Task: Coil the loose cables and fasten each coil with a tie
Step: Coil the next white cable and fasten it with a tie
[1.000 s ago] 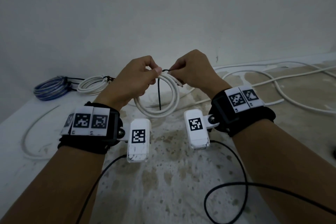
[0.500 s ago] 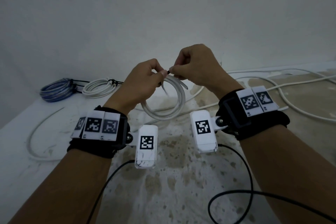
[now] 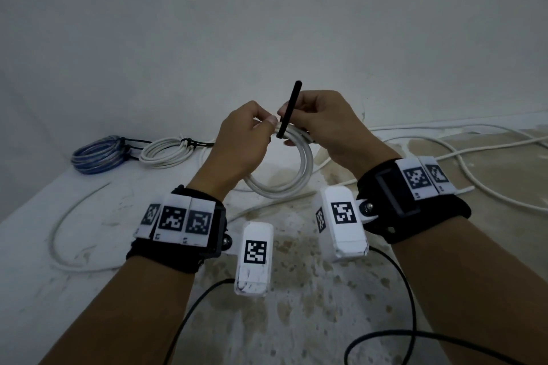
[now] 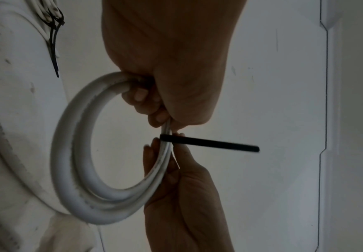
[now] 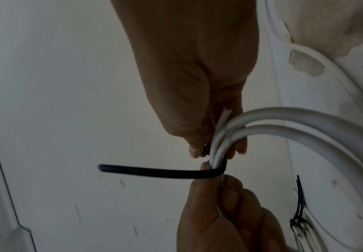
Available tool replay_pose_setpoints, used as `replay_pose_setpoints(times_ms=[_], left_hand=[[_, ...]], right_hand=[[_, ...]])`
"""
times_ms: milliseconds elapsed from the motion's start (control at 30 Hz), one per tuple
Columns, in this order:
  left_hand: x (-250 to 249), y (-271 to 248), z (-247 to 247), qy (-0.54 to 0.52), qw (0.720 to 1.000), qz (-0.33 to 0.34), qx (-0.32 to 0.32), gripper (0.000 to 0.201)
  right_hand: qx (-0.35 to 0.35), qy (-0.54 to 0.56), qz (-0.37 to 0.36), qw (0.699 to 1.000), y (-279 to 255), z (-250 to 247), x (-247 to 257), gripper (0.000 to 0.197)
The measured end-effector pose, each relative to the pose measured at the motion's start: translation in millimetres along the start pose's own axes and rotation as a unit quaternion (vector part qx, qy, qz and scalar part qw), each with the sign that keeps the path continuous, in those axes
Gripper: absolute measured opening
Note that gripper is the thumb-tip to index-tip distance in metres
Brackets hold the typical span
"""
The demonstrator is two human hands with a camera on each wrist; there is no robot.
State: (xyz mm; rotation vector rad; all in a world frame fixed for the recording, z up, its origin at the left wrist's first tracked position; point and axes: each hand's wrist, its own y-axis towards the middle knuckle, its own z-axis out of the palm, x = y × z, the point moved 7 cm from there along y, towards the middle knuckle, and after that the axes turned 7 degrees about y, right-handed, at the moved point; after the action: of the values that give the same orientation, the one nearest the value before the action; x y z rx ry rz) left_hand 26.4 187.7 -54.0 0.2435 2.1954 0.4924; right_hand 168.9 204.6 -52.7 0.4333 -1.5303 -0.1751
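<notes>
White coil (image 3: 299, 175) gripped by both hands (image 3: 243, 139) (image 3: 329, 124); black tie (image 3: 289, 111) wrapped; no legible writing.

Not much else here tbh. The counter (image 3: 296, 314) is white-ish but pretty beat up: big tan-brown blotchy patches (image 3: 299, 249) run down the middle and off to the right, like the top coat has worn away. The left part stays paler, with grey scuffs and smudges (image 3: 86, 255). Behind it there's just a plain grey-white wall (image 3: 267, 24), dim lighting, a tiny dark mark (image 3: 363, 104) low on it. The left wrist view shows a thin stepped seam (image 4: 325, 85) running down the wall.
</notes>
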Motion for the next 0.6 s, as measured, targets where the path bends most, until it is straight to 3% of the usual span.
replay_pose_setpoints(times_ms=[100, 267, 400, 500, 600], left_hand=[[-2.1, -1.2, 2.8, -0.006, 1.0, -0.001, 0.018, 0.014], [-7.7, -2.3, 5.7, 0.032, 0.998, 0.012, 0.054, 0.033], [1.2, -0.1, -5.4, 0.046, 0.999, -0.022, 0.008, 0.031], [14.5, 3.0, -22.3, 0.026, 0.996, -0.07, -0.046, 0.029], [19.7, 3.3, -32.7, 0.011, 0.993, -0.088, -0.075, 0.03]], right_hand=[[-0.004, -0.018, -0.019, 1.0, -0.4, -1.5, 2.4, 0.014], [-0.003, -0.022, -0.015, 1.0, -3.9, 2.1, 4.3, 0.007], [-0.026, -0.189, -0.057, 0.98, 4.5, 2.0, 5.9, 0.011], [0.044, -0.248, -0.072, 0.965, 3.4, 10.3, 19.0, 0.024], [0.115, -0.209, -0.09, 0.967, -7.4, 26.5, 35.5, 0.015]])
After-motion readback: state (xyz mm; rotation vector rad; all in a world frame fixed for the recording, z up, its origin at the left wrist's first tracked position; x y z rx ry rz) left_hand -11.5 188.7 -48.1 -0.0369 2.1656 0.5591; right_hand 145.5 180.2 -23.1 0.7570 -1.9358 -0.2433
